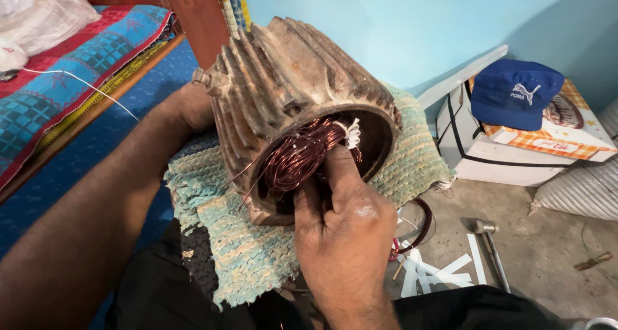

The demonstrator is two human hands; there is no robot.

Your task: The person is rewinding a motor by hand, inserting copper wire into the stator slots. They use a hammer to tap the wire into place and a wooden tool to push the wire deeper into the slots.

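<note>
A ribbed metal motor housing [290, 92] lay on its side on a woven green cloth [251, 240] across the person's lap, its open end facing the camera. A bundle of copper wire [296, 156] (some loops tied with white string [351, 134]) filled the opening. The right hand [344, 233] pinched the wire at the mouth, thumb pushed into the coil. The left hand [190, 105] rested against the housing's far end; whether its fingers were spread or curled could not be told. On the floor to the right lay a hammer [492, 253] and white strips [438, 269], near a white box [515, 150] with a blue cap [515, 92] on it.
</note>
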